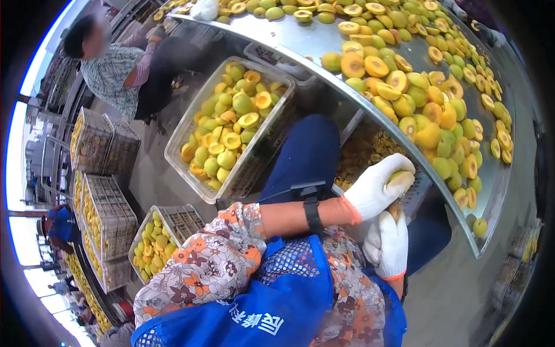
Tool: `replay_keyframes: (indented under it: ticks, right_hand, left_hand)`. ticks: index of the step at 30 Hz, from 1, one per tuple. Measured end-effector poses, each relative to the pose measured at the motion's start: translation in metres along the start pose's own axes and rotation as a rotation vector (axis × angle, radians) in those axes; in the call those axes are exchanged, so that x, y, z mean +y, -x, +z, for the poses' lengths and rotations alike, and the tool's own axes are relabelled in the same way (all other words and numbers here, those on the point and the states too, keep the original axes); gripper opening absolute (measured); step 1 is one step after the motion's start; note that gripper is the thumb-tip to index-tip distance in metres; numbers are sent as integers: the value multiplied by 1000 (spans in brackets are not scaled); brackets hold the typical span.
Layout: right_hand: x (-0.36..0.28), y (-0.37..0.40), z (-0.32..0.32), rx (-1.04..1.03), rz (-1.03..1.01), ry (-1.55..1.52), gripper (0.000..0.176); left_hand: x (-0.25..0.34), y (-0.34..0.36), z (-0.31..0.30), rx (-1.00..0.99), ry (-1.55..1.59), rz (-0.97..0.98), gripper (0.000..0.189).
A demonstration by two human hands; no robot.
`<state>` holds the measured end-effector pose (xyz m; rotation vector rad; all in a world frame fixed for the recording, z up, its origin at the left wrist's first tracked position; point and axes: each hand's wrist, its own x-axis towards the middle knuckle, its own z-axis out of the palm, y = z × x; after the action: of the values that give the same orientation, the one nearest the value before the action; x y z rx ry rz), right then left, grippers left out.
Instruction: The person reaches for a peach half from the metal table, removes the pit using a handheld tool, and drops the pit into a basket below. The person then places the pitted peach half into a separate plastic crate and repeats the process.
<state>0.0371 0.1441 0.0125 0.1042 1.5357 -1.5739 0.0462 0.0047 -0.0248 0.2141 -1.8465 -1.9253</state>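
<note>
Both my hands wear white gloves and are close together over my lap, beside the metal table edge. My left hand (378, 186), with a dark band on its wrist, is closed around a yellow-green peach (400, 179), most of it hidden by the fingers. Just below, my right hand (388, 244) has its fingers curled in. A small brownish thing shows at its fingertips, under the peach; I cannot make out whether it is a tool or a pit.
A metal table (287, 41) bears many whole and halved peaches (430, 110). At my left knee stands a crate (173, 151) of peach halves. Brown pits (370, 144) lie under the table edge. Stacked crates (110, 217) and a seated person (118, 72) are farther left.
</note>
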Motion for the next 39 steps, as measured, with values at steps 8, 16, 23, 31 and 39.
replay_keyframes:
  ticks: [8, 16, 23, 31, 39]
  right_hand:
    - [7, -12, 1, -94, 115, -190, 8]
    - [4, -5, -5, -257, 190, -203, 11]
    - [-8, -11, -4, -393, 244, -438, 14]
    - [-2, -30, -13, -657, 229, -690, 36]
    - [-3, -34, -9, -732, 214, -762, 38]
  left_hand:
    - [-5, -2, -8, -10, 219, -257, 19]
    - [-17, -4, -23, -80, -234, 339, 26]
    - [-15, -9, -28, -164, 286, -175, 25]
    - [-21, -42, -42, -381, 335, -117, 32]
    - [-21, -47, -34, -314, 341, -206, 31]
